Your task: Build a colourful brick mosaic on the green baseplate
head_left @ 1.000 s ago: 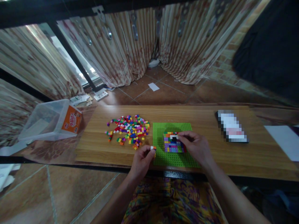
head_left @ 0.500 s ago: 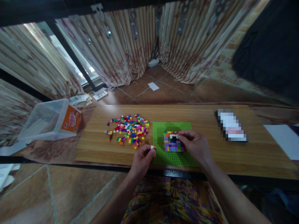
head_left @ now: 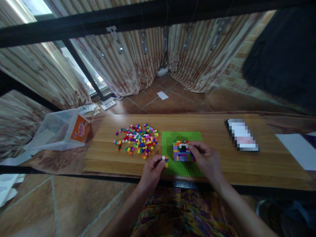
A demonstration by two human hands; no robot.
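A multicoloured block built of small toy bricks stands on the green studded baseplate. Around its dark top opening run white and coloured bricks. My right hand reaches in from the right, thumb and forefinger pinched on a white toy brick at the block's upper right edge; the fingertips partly hide it. Over the baseplate's left edge, my left hand pinches a small cluster of toy bricks, white, orange and yellow, apart from the block.
Loose toy bricks lie spread left of the baseplate. A clear plastic tub with an orange label lies at the table's left end. On the right are a phone with a blurred screen and white paper. A dark bar crosses above.
The view has tilted slightly upward, so the table sits a little lower. Both hands keep their grips; the right fingers have shifted slightly at the block's top edge.
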